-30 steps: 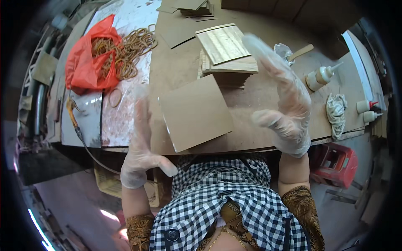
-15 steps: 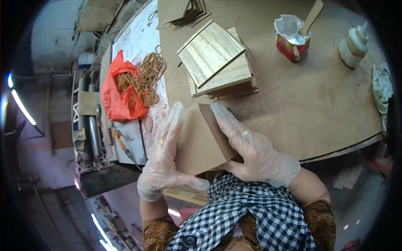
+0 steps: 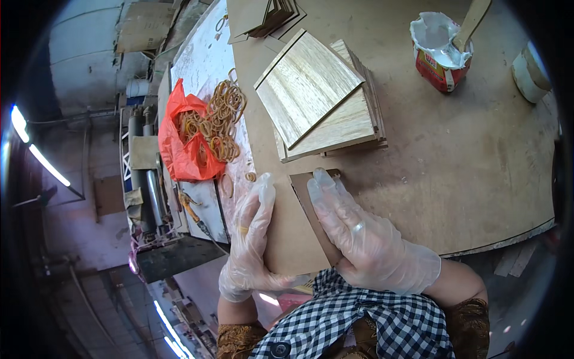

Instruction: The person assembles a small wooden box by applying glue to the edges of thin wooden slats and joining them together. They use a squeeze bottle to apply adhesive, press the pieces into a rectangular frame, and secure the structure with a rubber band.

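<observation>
Both my hands wear clear plastic gloves. Between them, at the table's near edge, is a box-like piece of brown fibreboard (image 3: 294, 239), with one broad face up and a narrower side sloping down on the right. My left hand (image 3: 246, 242) grips its left side, with the thumb along the near edge. Against the right side press the fingers of my right hand (image 3: 365, 242); its thumb is hidden. Just beyond the piece stands a stack of slatted wooden panels (image 3: 326, 128), the top panel (image 3: 308, 84) lying askew with dark strips along two edges.
Left of the stack, a red plastic bag (image 3: 182, 158) spills tan rubber bands (image 3: 224, 116). Thin brown boards (image 3: 263, 18) lie at the far edge. To the right stand a tub of white paste (image 3: 439, 69) holding a wooden stick (image 3: 472, 24), and a pale bottle (image 3: 531, 75).
The view has shifted, so the table's things sit farther right and lower. My left thumb has moved in along the piece's near edge, and my right fingers lie flatter on its side.
</observation>
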The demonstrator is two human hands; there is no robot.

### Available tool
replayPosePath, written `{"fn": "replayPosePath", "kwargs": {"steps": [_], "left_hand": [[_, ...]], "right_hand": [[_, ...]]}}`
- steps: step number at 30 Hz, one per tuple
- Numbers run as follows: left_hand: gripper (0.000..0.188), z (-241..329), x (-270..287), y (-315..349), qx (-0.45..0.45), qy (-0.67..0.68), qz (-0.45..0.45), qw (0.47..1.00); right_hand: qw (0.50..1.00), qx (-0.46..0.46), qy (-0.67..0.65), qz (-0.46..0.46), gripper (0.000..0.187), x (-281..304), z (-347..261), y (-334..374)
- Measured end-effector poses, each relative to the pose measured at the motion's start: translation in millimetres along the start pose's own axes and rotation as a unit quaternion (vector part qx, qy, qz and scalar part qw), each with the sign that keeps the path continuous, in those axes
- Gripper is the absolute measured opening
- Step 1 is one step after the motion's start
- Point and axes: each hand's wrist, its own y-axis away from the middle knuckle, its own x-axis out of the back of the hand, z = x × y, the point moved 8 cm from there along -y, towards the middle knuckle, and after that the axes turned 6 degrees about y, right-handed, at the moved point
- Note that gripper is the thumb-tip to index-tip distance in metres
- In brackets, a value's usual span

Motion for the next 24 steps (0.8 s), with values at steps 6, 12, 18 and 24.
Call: {"fn": "replayPosePath", "kwargs": {"steps": [6, 12, 18, 24], "left_hand": [[0.121, -0.4, -0.8, -0.3, 0.0, 0.006, 0.008, 1.0], [0.12, -0.2, -2.8, 1.4, -0.018, 0.016, 0.029, 0.999], [0.125, -0.6, -1.5, -0.4, -0.014, 0.018, 0.012, 1.0], [0.132, -3.7, -2.3, 0.6, -0.008, 0.033, 0.009, 0.999]], "right_hand": [[1.0, 0.004, 0.002, 0.015, 0.09, -0.7, 2.5, 1.2], [1.0, 0.007, 0.014, 0.02, 0.091, -3.1, 4.7, 3.0], [1.0, 0.0, 0.029, 0.006, 0.097, -3.9, 3.8, 1.6], [0.999, 0.009, 0.023, 0.024, 0.1, -4.8, 3.3, 1.1]]}}
